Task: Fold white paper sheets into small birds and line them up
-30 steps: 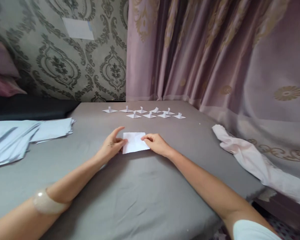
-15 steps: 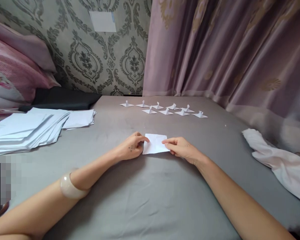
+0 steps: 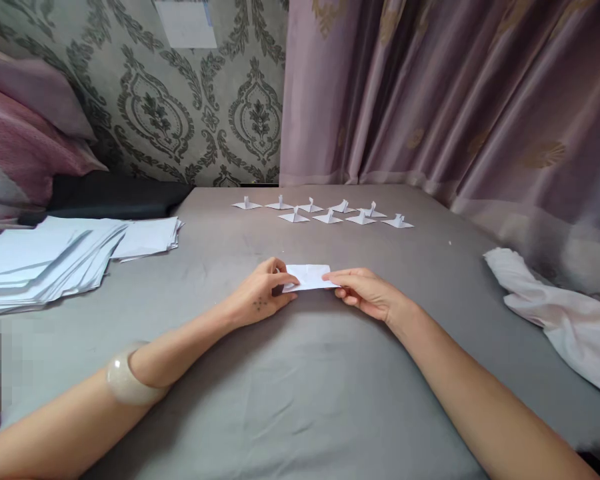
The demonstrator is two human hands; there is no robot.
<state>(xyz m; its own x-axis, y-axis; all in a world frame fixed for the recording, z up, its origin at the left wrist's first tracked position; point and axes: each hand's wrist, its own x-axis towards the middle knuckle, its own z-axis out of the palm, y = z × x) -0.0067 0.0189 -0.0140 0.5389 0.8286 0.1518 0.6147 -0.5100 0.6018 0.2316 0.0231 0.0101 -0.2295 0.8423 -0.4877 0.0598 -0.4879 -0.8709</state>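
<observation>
A small white sheet of paper [image 3: 310,277] lies between my hands at the middle of the grey surface, and creases run across it. My left hand [image 3: 266,288] is closed on its left edge, thumb and fingers pinching the paper. At the right edge my right hand [image 3: 365,290] grips the sheet between thumb and fingers. The paper now shows as a narrow strip; whether it is folded over or only tilted I cannot tell. Beyond it several folded white paper figures [image 3: 329,217] stand in two rows.
On the left lies a wide stack of white paper [image 3: 40,260] beside a smaller stack [image 3: 145,239]. Behind them is a black cloth [image 3: 115,197]. A crumpled white cloth [image 3: 555,310] rests at the right. Purple curtains [image 3: 405,100] hang at the back right.
The paper's near edge has moved up and away, so the sheet looks shallower. My left thumb has come into view below it. The view has shifted slightly.
</observation>
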